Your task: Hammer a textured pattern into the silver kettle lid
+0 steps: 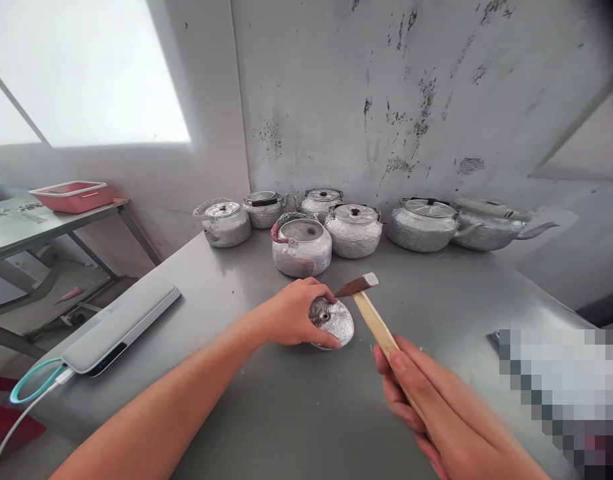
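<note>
My left hand (299, 313) grips a round silver lid (339, 321) by its rim, on the grey table. A small hole shows near the lid's middle, and my fingers cover its left part. In my right hand (411, 387) is a hammer (373, 323), its wooden handle wrapped by my fingers. The hammer's brown head hangs just above the lid's upper right edge; whether it touches cannot be made out. Right behind the lid stands a lidless silver kettle (302, 257) with a red and dark wrapped handle.
Several lidded kettles (355, 233) line the back of the table (266, 413) by the wall. A white power bank (121, 327) with a cable lies at the left. A pixelated object (566, 387) is at the right edge. A pink basin (76, 197) sits on another table.
</note>
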The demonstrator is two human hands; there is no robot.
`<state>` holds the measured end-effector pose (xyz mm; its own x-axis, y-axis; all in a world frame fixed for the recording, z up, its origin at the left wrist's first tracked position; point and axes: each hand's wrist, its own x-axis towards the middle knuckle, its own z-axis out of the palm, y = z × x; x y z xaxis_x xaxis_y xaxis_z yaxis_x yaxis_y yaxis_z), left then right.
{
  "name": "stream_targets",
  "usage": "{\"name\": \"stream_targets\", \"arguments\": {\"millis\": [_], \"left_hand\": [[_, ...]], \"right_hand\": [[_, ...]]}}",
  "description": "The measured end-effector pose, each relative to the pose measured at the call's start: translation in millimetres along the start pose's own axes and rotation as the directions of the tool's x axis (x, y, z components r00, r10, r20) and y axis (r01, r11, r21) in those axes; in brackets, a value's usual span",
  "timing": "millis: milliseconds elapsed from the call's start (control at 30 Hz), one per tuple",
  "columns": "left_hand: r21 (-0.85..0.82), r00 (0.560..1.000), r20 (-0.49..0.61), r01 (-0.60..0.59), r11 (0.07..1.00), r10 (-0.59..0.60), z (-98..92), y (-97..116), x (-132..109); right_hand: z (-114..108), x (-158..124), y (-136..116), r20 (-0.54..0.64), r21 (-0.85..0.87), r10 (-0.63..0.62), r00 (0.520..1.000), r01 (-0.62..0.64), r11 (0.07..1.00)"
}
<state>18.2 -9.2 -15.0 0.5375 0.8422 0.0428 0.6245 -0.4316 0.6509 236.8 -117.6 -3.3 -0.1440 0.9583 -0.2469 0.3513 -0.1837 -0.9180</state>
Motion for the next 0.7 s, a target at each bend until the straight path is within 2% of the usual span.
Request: {"name": "stream_targets", "arguments": {"millis": [67,133,267,567,700], "left_hand": [[0.004,1.0,-0.005,-0.001,1.0,0.001,0.9,1,0],[-0.01,1.0,-0.026,0.002,1.0,-0.002,3.0,2,0],[-0.031,0.996,-0.073,0.044,0.999,-0.046,8.8,3,-1],[-0.058,0.996,-0.054,0.069,0.996,-0.072,9.5,1,-1],[-0.066,0.996,-0.054,0.062,0.996,-0.066,9.7,1,-1]], "right_hand": [[1,0,2,0.025,0.011,-0.014,1.0,0.013,1.0],[2,1,8,0.052,-0.016,0.058,0.997,-0.057,0.998],[0,5,18,0.033,-0.069,0.165,0.986,-0.163,0.984],[1,10,13,0.05,-0.116,0.25,0.967,-0.243,0.963],[1,10,12,0.047,-0.12,0.244,0.969,-0.237,0.964]]}}
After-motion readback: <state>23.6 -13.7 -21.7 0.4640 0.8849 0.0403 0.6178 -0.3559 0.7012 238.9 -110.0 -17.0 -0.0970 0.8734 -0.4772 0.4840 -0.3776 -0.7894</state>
